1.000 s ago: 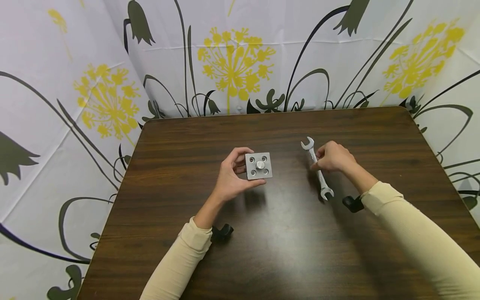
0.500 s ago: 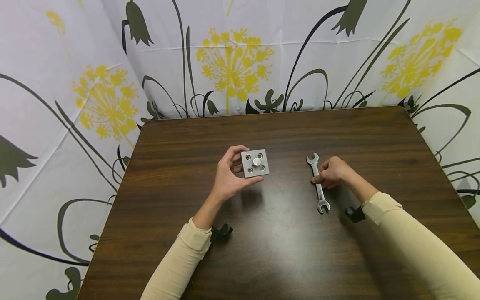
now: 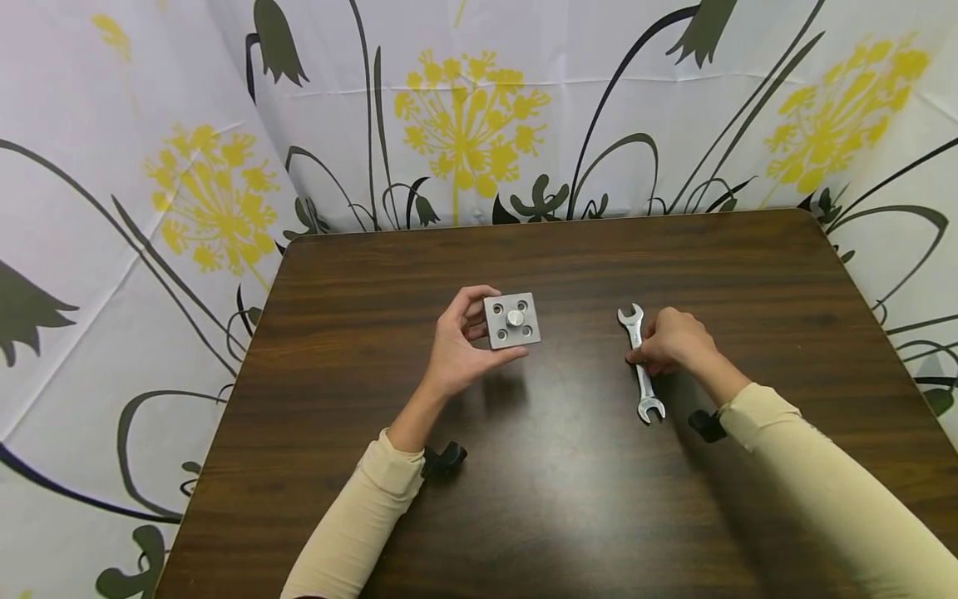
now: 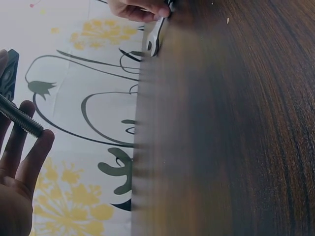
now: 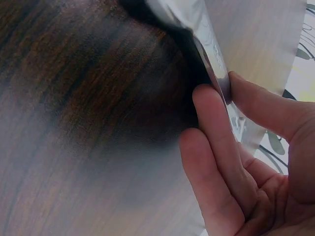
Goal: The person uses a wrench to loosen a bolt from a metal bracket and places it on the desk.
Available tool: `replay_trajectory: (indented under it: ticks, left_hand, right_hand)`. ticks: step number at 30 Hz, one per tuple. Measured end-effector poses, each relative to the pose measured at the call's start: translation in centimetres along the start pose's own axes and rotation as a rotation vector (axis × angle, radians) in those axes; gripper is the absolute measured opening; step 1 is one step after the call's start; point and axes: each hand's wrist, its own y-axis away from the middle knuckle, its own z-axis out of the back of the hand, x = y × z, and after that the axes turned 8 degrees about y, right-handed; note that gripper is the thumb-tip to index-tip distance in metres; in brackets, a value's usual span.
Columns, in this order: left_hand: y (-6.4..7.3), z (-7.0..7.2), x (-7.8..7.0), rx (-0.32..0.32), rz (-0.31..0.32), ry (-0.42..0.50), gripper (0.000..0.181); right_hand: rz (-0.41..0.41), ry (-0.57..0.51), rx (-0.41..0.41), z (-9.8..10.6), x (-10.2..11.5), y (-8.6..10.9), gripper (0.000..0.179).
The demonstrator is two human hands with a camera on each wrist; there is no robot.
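Note:
My left hand [image 3: 452,358] grips a square metal plate [image 3: 500,322] by its edges, thumb below and fingers above. Several holes sit near the plate's corners, around a round stud end [image 3: 516,318] in its middle. From its other side a long threaded rod [image 4: 22,118] sticks out towards the fingers in the left wrist view. At the right, my right hand [image 3: 677,339] pinches a double open-ended wrench [image 3: 644,384] at mid-handle between thumb and fingers. The wrench lies close over the table, one end pointing away and the other towards me. Fingertips press its flat side [image 5: 214,54] in the right wrist view.
The brown wood-grain table [image 3: 374,274] spreads under both hands. A white curtain [image 3: 329,125] with yellow and grey flowers stands behind its far edge and along the sides. Black wrist mounts [image 3: 445,459] hang under both cuffs.
The right hand has brought the wrench slightly nearer to me, and it has turned a little more upright in the head view. My left hand and the plate have hardly moved.

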Motion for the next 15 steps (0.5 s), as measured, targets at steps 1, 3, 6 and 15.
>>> replay_trajectory:
  ticks: [1,3,6,15]
  left_hand:
    - [0.0,-0.1,-0.4,0.004,-0.002,-0.002,0.076]
    - [0.0,-0.3,-1.1,0.008,-0.005,-0.003,0.074]
    - [0.0,-0.3,-1.6,0.007,-0.006,-0.009,0.073]
    - [0.1,-0.2,-1.7,0.012,-0.008,-0.014,0.074]
  right_hand:
    - [0.002,0.003,-0.002,0.1,0.0,0.1,0.028]
    - [0.001,0.008,-0.005,0.1,0.0,0.1,0.027]
    - [-0.004,0.004,-0.004,0.1,0.0,0.0,0.028]
    - [-0.01,0.038,-0.007,-0.1,-0.2,-0.1,0.033]
